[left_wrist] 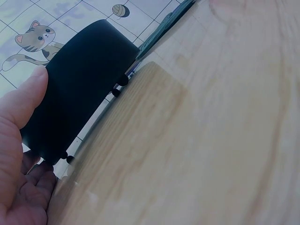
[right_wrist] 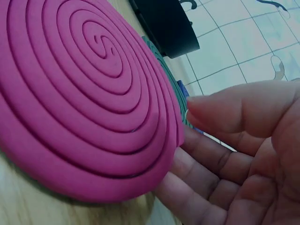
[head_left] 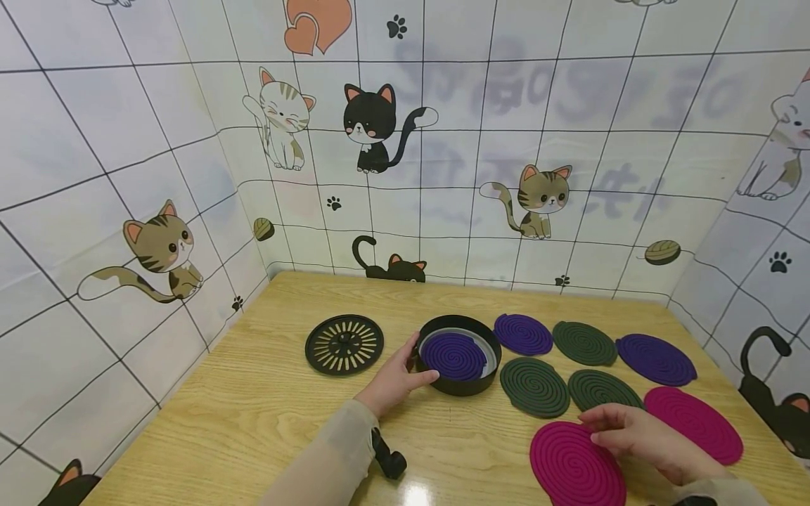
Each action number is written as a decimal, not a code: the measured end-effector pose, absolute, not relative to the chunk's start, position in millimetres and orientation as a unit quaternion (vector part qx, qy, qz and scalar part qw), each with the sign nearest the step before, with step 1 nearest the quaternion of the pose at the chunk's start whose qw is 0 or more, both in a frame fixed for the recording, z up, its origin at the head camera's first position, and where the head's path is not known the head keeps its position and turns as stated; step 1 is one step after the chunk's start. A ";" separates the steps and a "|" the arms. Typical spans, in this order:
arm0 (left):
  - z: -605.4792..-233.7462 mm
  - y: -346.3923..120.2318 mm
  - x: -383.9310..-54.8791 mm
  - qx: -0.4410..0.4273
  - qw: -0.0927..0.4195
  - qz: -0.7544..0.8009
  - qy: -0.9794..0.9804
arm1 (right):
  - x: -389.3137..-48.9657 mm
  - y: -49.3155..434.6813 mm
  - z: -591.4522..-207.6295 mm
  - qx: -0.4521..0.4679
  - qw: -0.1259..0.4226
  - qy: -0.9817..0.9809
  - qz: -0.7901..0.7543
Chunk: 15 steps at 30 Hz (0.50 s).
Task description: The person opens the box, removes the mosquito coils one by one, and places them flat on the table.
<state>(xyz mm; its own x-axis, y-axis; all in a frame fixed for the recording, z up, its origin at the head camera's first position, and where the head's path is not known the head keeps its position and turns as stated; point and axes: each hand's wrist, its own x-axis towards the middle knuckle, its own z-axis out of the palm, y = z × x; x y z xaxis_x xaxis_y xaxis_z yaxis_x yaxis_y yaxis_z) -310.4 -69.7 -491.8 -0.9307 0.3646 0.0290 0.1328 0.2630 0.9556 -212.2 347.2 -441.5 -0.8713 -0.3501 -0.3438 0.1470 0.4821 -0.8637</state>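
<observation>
My left hand (head_left: 397,383) grips the left side of a round black mosquito coil holder (head_left: 460,386), its thumb against the outer wall, as the left wrist view (left_wrist: 89,79) also shows. Inside the holder lies a purple mosquito coil (head_left: 453,356) on a pale lining. My right hand (head_left: 645,439) is at the upper right edge of the near pink mosquito coil (head_left: 576,464). In the right wrist view, its fingertips meet the rim of that pink coil (right_wrist: 112,112), while the thumb (right_wrist: 220,110) stays apart from it. Some fingertips are hidden by the coil.
A slotted black lid (head_left: 344,344) lies left of the holder. To the right are purple coils (head_left: 523,334) (head_left: 657,359), green coils (head_left: 584,343) (head_left: 534,386) (head_left: 604,388) and another pink coil (head_left: 696,424). A cat-patterned cloth wall (head_left: 443,211) encloses the wooden table (head_left: 253,393).
</observation>
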 end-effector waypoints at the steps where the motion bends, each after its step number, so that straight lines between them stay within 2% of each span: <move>1: -491.4 -69.6 -310.2 0.156 0.099 0.584 0.790 | -212.1 346.1 -441.1 -0.056 0.244 0.829 -0.500; 15: -492.7 -68.3 -310.8 0.157 0.099 0.591 0.785 | -213.1 345.3 -434.5 -0.044 0.244 0.833 -0.495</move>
